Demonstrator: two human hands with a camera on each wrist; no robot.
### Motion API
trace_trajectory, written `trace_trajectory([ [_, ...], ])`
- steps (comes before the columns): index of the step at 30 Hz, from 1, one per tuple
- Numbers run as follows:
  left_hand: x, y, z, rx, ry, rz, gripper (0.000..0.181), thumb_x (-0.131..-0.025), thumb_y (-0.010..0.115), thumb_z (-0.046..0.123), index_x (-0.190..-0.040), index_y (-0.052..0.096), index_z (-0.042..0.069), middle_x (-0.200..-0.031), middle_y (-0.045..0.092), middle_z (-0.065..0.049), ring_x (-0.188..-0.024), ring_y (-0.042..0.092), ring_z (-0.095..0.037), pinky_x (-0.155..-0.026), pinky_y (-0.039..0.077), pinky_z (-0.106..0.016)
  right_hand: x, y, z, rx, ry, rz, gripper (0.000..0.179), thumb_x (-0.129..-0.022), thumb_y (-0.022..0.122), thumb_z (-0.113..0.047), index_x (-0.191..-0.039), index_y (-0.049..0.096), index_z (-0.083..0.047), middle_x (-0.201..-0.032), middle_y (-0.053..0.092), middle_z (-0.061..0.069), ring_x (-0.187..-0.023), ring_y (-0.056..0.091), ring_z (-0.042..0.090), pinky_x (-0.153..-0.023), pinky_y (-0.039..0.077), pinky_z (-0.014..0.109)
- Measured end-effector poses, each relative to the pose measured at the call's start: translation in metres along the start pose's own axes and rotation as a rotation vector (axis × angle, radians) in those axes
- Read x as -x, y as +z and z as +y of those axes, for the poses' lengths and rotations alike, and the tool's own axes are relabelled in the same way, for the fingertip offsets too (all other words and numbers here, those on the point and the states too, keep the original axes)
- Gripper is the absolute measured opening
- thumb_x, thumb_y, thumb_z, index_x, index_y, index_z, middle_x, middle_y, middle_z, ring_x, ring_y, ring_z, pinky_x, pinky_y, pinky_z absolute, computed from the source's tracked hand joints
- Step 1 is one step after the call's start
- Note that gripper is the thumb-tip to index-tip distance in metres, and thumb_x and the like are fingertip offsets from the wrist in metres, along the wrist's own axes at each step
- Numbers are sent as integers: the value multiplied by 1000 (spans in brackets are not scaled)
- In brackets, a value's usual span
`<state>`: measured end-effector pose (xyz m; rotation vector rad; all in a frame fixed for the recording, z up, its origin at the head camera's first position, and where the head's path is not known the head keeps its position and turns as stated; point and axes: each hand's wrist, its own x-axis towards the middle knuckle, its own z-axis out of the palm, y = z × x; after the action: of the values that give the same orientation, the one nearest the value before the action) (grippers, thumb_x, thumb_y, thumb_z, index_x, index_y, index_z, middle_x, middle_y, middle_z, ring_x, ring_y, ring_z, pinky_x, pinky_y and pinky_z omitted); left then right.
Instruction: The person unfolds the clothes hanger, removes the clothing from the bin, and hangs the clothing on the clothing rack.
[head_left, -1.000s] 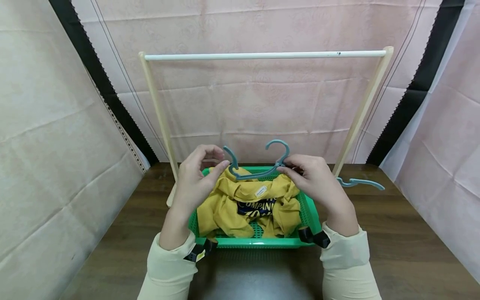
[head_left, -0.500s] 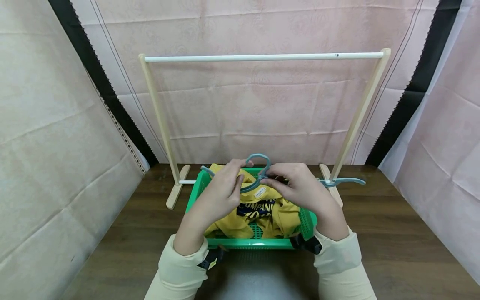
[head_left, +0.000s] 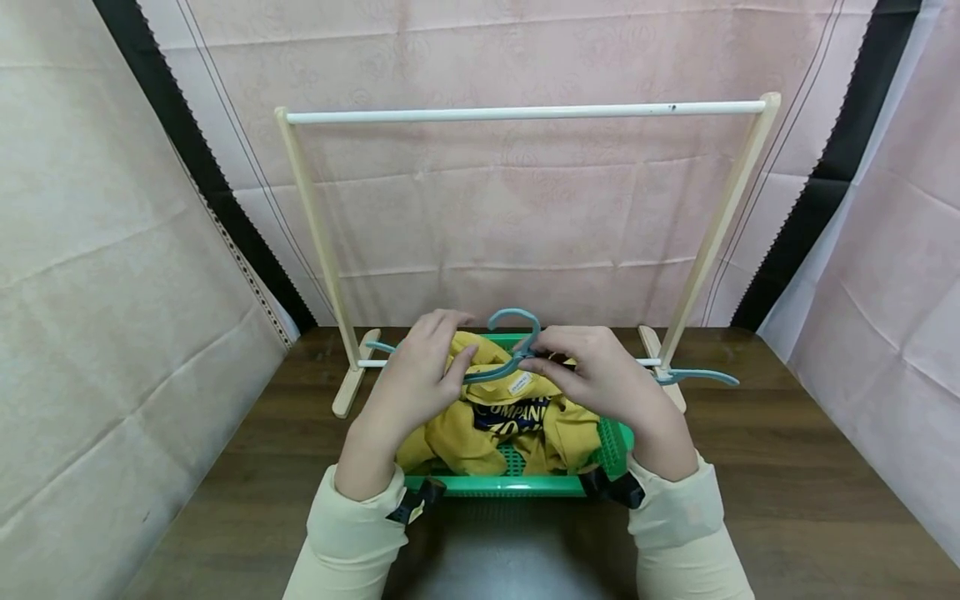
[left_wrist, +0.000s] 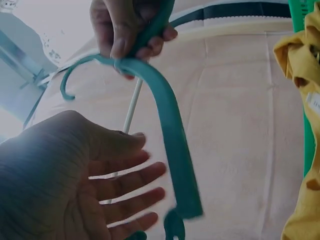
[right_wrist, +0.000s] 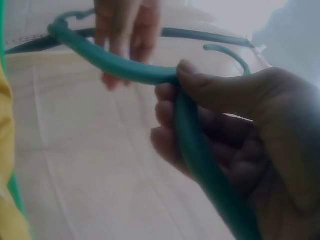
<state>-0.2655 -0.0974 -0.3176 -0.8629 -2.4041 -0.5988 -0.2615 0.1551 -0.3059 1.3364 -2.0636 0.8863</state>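
A light blue clothes hanger [head_left: 491, 373] is held over the basket with its hook upward. My right hand [head_left: 600, 371] pinches it at the neck, thumb on one side and fingers on the other, plain in the right wrist view. My left hand [head_left: 416, 379] is beside the hanger's left arm; in the left wrist view its fingers [left_wrist: 135, 180] are spread and apart from the hanger [left_wrist: 172, 130]. Below both hands lies a crumpled yellow shirt [head_left: 457, 437] with a dark printed patch and a white neck label, inside a green basket [head_left: 510, 487].
Behind the basket stands a rack with a white top rail [head_left: 525, 112], pale side posts [head_left: 318, 233] and feet on the brown wooden table [head_left: 787, 483]. Pale cloth walls [head_left: 525, 208] enclose the back and sides.
My right hand has moved left and slightly down with the hanger, bringing its hook lower. My left hand came in toward the hook, then drew back left along the hanger's arm.
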Motion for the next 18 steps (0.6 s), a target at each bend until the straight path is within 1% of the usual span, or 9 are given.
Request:
trace_trajectory([
  [2, 1, -1, -3, -40, -8, -27, 31, -102, 60, 22, -129, 62, 6, -126, 63, -8, -119, 58, -26, -99, 48, -43, 0, -3, 1, 9, -15, 31, 18, -86, 77, 2, -97, 74, -11, -89, 72, -5, -69, 60, 5, -61, 48, 17],
  [5, 3, -1, -6, -76, -10, -74, 29, -104, 58, 31, -123, 67, 11, -120, 67, -3, -107, 64, -23, -90, 51, -42, 2, -6, 2, 17, -18, 63, 18, -86, 77, 3, -98, 74, -10, -92, 73, -4, -74, 65, 6, -66, 51, 17],
  [8, 4, -1, -7, -68, -17, -116, 38, -105, 50, 45, -121, 69, 17, -117, 70, 3, -97, 66, -18, -85, 51, -40, 4, -9, 3, 22, 18, 83, 18, -86, 77, 2, -99, 75, -11, -94, 74, -4, -79, 69, 6, -69, 54, 18],
  [11, 4, 0, -7, -27, -23, -144, 45, -104, 45, 54, -121, 70, 20, -112, 71, 8, -92, 67, -13, -82, 51, -37, 7, -13, 3, 41, 76, 99, 21, -86, 78, 0, -100, 76, -15, -96, 74, -9, -79, 69, 4, -69, 54, 18],
  [14, 4, 0, -7, 5, -20, -168, 46, -104, 45, 56, -118, 71, 21, -106, 72, 12, -82, 66, -8, -76, 50, -33, 9, -15, 4, 36, 114, 108, 22, -86, 78, 0, -100, 76, -17, -98, 74, -10, -77, 69, 3, -67, 55, 18],
  [18, 4, -1, -8, 3, 3, -171, 40, -103, 50, 53, -113, 74, 22, -97, 72, 13, -67, 59, -1, -66, 49, -28, 7, -15, 6, -8, 135, 108, 20, -88, 77, -1, -101, 76, -16, -101, 75, -7, -75, 69, 6, -67, 55, 20],
])
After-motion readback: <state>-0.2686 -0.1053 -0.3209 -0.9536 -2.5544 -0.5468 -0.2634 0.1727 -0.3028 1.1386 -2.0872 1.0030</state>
